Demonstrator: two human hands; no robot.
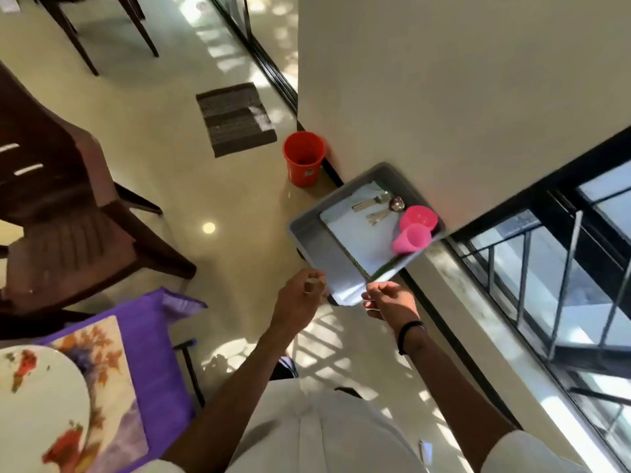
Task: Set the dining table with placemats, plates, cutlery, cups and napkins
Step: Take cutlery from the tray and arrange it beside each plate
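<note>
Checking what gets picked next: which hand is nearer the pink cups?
Right. The right hand is at the tray's near corner below the pink cups; the left hand is further left.

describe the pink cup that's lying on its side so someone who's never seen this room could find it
Find the window ledge on the right, where a grey tray sits partly overhanging the floor. On the white sheet inside it, beside the cutlery, are two pink cups. The tipped cup lies on its side, nearer the person, while the other cup stands upright.

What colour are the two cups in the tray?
Pink cups, seen in the head view, in the grey tray.
</note>
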